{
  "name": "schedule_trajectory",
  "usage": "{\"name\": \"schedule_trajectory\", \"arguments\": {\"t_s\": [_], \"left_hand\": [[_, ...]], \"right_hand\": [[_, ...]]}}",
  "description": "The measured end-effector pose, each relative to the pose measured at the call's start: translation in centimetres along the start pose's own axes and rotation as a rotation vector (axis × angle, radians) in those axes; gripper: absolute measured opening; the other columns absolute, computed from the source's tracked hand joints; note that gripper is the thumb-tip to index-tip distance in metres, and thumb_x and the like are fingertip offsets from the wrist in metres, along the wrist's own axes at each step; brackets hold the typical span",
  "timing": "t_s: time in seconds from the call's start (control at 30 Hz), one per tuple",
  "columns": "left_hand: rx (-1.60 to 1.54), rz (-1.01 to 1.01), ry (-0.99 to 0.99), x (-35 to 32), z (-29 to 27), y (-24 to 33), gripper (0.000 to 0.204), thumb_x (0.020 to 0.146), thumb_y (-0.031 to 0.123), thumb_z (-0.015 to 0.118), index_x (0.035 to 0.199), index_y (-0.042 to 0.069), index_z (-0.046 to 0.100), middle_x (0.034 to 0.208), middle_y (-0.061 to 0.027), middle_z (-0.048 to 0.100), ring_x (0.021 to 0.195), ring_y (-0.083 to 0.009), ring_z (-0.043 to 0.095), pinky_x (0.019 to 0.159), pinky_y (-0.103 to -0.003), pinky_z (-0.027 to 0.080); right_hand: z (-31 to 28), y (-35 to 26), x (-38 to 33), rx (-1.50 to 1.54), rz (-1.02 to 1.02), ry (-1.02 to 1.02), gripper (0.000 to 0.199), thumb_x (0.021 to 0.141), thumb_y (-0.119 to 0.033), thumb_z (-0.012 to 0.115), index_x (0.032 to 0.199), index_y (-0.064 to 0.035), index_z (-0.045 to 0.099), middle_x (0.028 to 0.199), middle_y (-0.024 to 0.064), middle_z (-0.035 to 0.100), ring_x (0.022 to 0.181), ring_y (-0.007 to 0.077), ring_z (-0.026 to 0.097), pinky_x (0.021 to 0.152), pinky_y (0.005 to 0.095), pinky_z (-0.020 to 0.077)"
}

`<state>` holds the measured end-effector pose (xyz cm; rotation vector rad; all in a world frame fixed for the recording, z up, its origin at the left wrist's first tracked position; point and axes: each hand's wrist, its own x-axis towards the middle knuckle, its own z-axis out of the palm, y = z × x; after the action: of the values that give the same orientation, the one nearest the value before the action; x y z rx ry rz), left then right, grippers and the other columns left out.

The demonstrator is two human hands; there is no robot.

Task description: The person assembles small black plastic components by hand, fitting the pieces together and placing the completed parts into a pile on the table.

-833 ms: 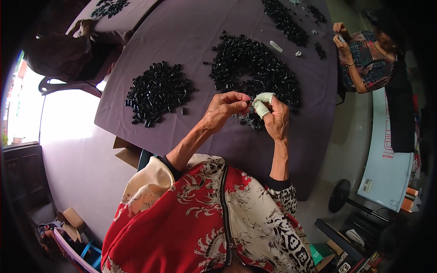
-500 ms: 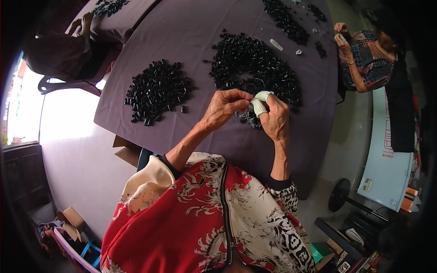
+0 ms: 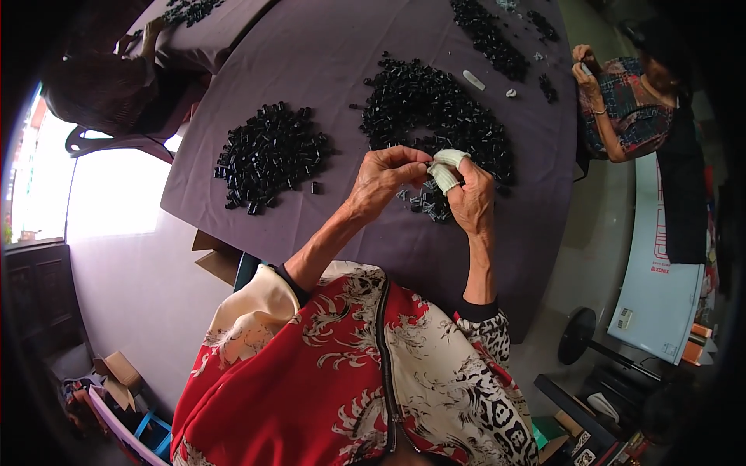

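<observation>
Left hand (image 3: 386, 177) and right hand (image 3: 466, 194), its fingertips in pale finger cots (image 3: 445, 172), pinched together on a small black part, too small to make out. Held just above the near edge of the right-hand heap of black parts (image 3: 435, 109) on the purple table (image 3: 326, 54); second heap (image 3: 268, 155) well left.

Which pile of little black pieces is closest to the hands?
The big ring-shaped pile on the right: both hands, left and right, sit at its near edge. The smaller pile lies apart, further left.
</observation>
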<state>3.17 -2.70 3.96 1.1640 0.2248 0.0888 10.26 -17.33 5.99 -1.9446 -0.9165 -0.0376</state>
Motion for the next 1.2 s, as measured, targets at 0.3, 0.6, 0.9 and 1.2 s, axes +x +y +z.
{"name": "schedule_trajectory", "arguments": {"t_s": [0.3, 0.6, 0.9, 1.2], "left_hand": [[-0.215, -0.114, 0.06, 0.1, -0.2, -0.6, 0.011, 0.083, 0.009, 0.059, 0.091, 0.002, 0.06, 0.081, -0.005, 0.062, 0.073, -0.0112, 0.058, 0.07, -0.025, 0.049], [-0.175, -0.15, 0.075, 0.1, -0.3, -1.1, 0.011, 0.082, 0.01, 0.06, 0.091, 0.003, 0.059, 0.082, -0.0039, 0.062, 0.071, -0.0096, 0.057, 0.069, -0.024, 0.048], [-0.155, -0.15, 0.076, -0.2, -0.4, -1.5, 0.014, 0.081, 0.011, 0.061, 0.093, 0.003, 0.06, 0.084, -0.0042, 0.063, 0.07, -0.0086, 0.057, 0.068, -0.025, 0.048], [-0.152, -0.147, 0.082, -0.2, -0.4, -1.2, 0.013, 0.081, 0.011, 0.06, 0.091, 0.003, 0.059, 0.083, -0.0044, 0.062, 0.07, -0.0091, 0.057, 0.068, -0.024, 0.047]], "right_hand": [[0.1, 0.1, -0.5, -0.153, -0.061, 0.007, 0.022, 0.071, 0.0, 0.061, 0.093, 0.0008, 0.058, 0.076, 0.0126, 0.057, 0.068, 0.0286, 0.058, 0.06, 0.0366, 0.0473], [1.0, 2.6, -3.3, -0.51, -0.093, -0.29, 0.015, 0.066, 0.001, 0.058, 0.08, -0.0042, 0.06, 0.076, 0.0102, 0.056, 0.072, 0.029, 0.056, 0.065, 0.0389, 0.0445], [2.3, 4.4, -2.6, -0.605, -0.257, -0.302, 0.006, 0.067, -0.003, 0.057, 0.071, -0.0042, 0.052, 0.07, 0.0093, 0.051, 0.069, 0.0259, 0.053, 0.064, 0.0386, 0.0409], [0.8, 3.1, -1.6, 0.094, 0.178, -0.101, 0.01, 0.079, -0.006, 0.056, 0.087, -0.0024, 0.06, 0.08, 0.0084, 0.063, 0.071, 0.0204, 0.061, 0.063, 0.0291, 0.0462]]}}
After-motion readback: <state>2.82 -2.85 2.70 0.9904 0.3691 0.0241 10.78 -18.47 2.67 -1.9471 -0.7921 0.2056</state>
